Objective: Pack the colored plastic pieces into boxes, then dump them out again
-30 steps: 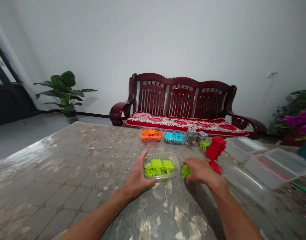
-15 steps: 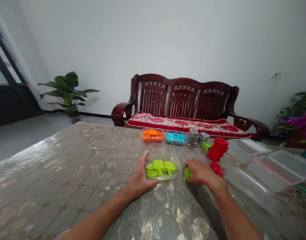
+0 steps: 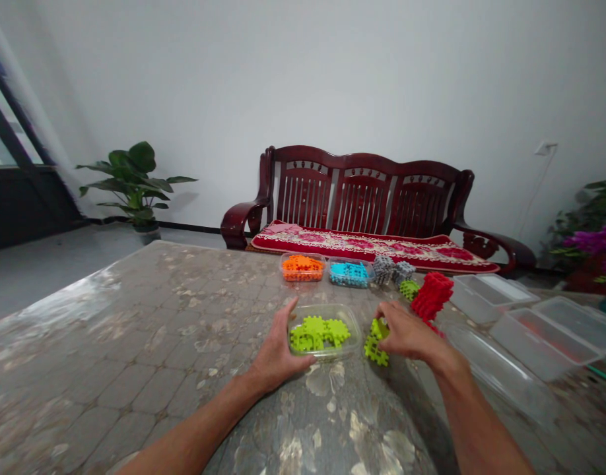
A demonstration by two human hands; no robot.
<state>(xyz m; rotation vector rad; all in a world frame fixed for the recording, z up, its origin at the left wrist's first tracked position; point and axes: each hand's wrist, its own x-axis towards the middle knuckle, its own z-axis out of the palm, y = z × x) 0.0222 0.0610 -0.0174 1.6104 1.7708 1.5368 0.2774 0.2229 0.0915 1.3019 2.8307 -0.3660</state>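
On the far part of the stone-patterned table (image 3: 134,310), a clear tray of orange interlocking pieces (image 3: 302,268) sits beside a tray of blue ones (image 3: 349,273), followed by grey blocks (image 3: 385,269) and a red stack (image 3: 432,295). Clear plastic boxes (image 3: 545,336) lie right. Beyond stand a dark red wooden bench (image 3: 362,178) with a floral cushion (image 3: 367,245), a leafy potted plant (image 3: 132,181) left, and purple flowers (image 3: 600,241) right.

The left hand (image 3: 278,338) presses against a clear tub (image 3: 333,307) of green blocks (image 3: 315,332). The right hand (image 3: 406,332) grips a green piece (image 3: 375,344) on the table (image 3: 159,330), just beside the tub.

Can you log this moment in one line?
left hand: against clear plastic tub | right hand: gripping lime-green plastic gear-edged blocks
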